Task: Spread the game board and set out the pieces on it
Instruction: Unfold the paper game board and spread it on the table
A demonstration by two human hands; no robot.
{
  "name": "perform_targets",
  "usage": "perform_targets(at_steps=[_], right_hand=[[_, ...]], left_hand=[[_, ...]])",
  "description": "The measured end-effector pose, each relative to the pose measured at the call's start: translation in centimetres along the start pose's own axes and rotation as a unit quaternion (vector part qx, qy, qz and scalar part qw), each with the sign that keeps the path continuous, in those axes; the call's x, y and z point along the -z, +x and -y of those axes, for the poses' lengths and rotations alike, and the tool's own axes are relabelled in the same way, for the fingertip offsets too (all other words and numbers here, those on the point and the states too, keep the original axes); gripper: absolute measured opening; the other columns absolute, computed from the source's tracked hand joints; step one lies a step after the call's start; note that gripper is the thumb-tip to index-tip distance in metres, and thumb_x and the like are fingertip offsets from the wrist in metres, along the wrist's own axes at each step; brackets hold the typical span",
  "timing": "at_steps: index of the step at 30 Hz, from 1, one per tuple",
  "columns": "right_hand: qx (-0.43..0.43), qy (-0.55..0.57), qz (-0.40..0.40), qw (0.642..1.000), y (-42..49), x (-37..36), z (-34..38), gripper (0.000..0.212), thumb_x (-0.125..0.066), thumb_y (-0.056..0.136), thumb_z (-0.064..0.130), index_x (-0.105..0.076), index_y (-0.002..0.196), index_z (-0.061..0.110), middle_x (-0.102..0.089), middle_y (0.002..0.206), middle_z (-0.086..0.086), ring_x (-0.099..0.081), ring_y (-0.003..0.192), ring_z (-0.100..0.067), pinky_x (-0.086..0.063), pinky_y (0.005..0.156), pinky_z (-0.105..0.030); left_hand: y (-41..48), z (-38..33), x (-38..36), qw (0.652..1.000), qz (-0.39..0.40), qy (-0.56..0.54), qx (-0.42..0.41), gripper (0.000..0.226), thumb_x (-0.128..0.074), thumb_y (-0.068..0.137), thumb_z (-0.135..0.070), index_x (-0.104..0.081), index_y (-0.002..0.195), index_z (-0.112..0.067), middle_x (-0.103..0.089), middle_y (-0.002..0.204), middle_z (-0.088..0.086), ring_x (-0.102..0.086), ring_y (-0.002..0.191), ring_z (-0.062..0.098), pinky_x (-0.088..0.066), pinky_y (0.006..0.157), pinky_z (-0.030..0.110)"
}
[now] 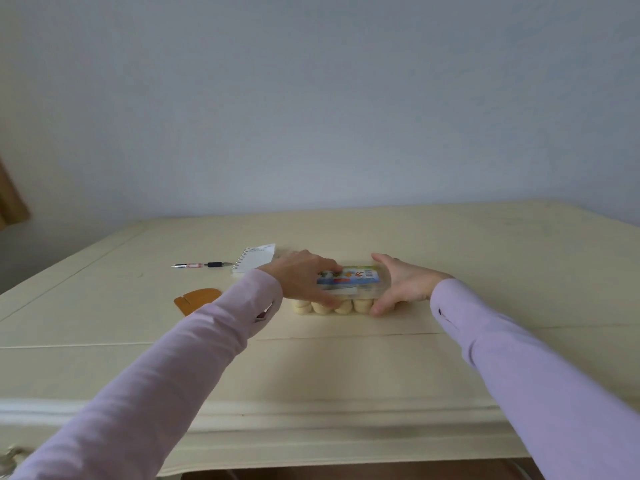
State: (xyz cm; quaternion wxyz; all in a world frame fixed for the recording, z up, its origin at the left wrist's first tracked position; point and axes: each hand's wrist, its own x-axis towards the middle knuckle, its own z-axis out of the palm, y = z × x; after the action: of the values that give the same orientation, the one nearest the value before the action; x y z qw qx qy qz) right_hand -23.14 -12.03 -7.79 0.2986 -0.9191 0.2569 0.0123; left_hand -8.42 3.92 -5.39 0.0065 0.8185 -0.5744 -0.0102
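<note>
The left hand [304, 279] grips the left end of the box [354, 283], fingers curled over its lid. The right hand [403, 285] clasps the right end, thumb in front. The box rests mid-bench [346, 368], near a notepad [254, 258].

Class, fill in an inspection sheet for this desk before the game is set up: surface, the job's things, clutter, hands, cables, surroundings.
Surface: cream wooden table, seams running across its top.
Job's things: clear plastic box with a colourful label on the table, round pale game pieces inside; no board spread out.
Clutter: black-and-white pen, white spiral notepad, orange-brown flat piece, all left of the box.
Hands: left hand grips the box's left end; right hand holds its right end.
Cables: nothing seen.
Surroundings: pale blue-grey wall; brown curtain at the left edge.
</note>
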Motion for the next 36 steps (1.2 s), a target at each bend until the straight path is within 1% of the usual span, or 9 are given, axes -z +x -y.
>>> perform_targets(at_steps=[7,14,19,23,27,29,30,32,36], right_hand=[[-0.01,0.071,-0.023,0.997,-0.4,-0.6,-1.0,0.121,-0.086,0.064,0.027,0.0,0.149,0.035,-0.027,0.152,0.0,-0.032,0.136,-0.017,-0.029,0.11,-0.028],[-0.018,0.103,-0.014,0.994,-0.4,-0.7,-1.4,0.127,-0.085,0.065,0.023,0.009,0.15,0.032,-0.027,0.153,-0.001,-0.029,0.139,-0.017,-0.026,0.108,-0.026],[-0.016,0.125,-0.003,0.992,0.2,-0.6,-1.7,0.121,-0.086,0.065,0.018,0.0,0.151,0.022,-0.027,0.152,0.007,-0.032,0.136,-0.012,-0.026,0.111,-0.025],[-0.027,0.138,0.009,0.99,0.5,-0.3,-1.9,0.122,-0.084,0.067,0.013,0.004,0.151,0.021,-0.024,0.153,0.002,-0.029,0.14,-0.016,-0.024,0.116,-0.032],[-0.059,0.109,-0.032,0.992,1.1,-0.2,-1.3,0.097,-0.078,0.074,0.008,-0.018,0.15,0.013,-0.036,0.147,-0.008,-0.043,0.13,-0.022,-0.033,0.112,-0.035],[-0.102,0.111,-0.086,0.985,1.5,0.1,-0.6,0.067,-0.072,0.078,0.006,-0.043,0.137,0.007,-0.053,0.13,-0.012,-0.057,0.113,-0.026,-0.044,0.103,-0.037],[-0.123,0.122,-0.118,0.978,1.7,0.3,-0.1,0.04,-0.067,0.078,0.003,-0.057,0.117,0.004,-0.061,0.109,-0.014,-0.064,0.092,-0.027,-0.052,0.092,-0.038],[-0.148,0.189,-0.16,0.958,1.9,0.6,1.0,0.007,-0.055,0.08,-0.004,-0.055,0.077,0.002,-0.057,0.072,-0.014,-0.059,0.049,-0.023,-0.057,0.058,-0.032],[-0.153,0.351,-0.132,0.914,1.9,0.5,2.9,0.005,-0.048,0.094,0.003,-0.046,0.096,-0.002,-0.055,0.09,-0.02,-0.057,0.051,-0.028,-0.05,0.035,-0.025]], left_hand=[[-0.1,-0.5,1.0,0.999,-0.017,0.032,-0.014,0.062,-0.063,0.073,-0.066,-0.055,0.128,-0.039,-0.061,0.089,-0.005,-0.051,0.083,0.019,-0.046,0.084,0.032],[0.6,0.6,2.1,0.996,0.003,-0.087,-0.004,0.05,-0.063,0.075,-0.064,-0.063,0.119,-0.04,-0.068,0.105,-0.013,-0.059,0.098,0.01,-0.046,0.091,0.026],[0.7,1.2,2.2,0.991,-0.036,-0.125,-0.022,0.039,-0.051,0.086,-0.06,-0.07,0.101,-0.029,-0.065,0.074,-0.005,-0.053,0.068,0.015,-0.042,0.063,0.024],[0.8,1.5,2.0,0.984,-0.131,-0.119,-0.018,0.039,-0.045,0.098,-0.038,-0.06,0.089,-0.004,-0.05,0.066,0.012,-0.043,0.066,0.027,-0.035,0.062,0.033],[1.1,2.6,2.0,0.977,-0.177,-0.114,0.03,0.02,-0.043,0.097,-0.016,-0.059,0.095,-0.005,-0.054,0.072,0.008,-0.045,0.073,0.029,-0.033,0.064,0.031],[1.3,3.0,1.8,0.973,-0.182,-0.13,0.058,0.019,-0.042,0.095,-0.013,-0.06,0.098,-0.006,-0.06,0.08,0.012,-0.049,0.078,0.029,-0.035,0.065,0.031],[1.3,3.0,1.8,0.969,-0.186,-0.146,0.073,0.018,-0.043,0.095,-0.013,-0.06,0.097,-0.006,-0.06,0.081,0.013,-0.049,0.078,0.029,-0.035,0.062,0.03],[1.4,3.0,1.9,0.956,-0.203,-0.183,0.105,0.018,-0.045,0.093,-0.013,-0.061,0.097,-0.008,-0.059,0.081,0.011,-0.049,0.076,0.027,-0.034,0.055,0.028],[1.7,2.9,2.0,0.922,-0.207,-0.289,0.156,0.022,-0.057,0.091,-0.033,-0.065,0.104,-0.016,-0.062,0.086,0.006,-0.055,0.067,0.02,-0.039,0.053,0.022]])
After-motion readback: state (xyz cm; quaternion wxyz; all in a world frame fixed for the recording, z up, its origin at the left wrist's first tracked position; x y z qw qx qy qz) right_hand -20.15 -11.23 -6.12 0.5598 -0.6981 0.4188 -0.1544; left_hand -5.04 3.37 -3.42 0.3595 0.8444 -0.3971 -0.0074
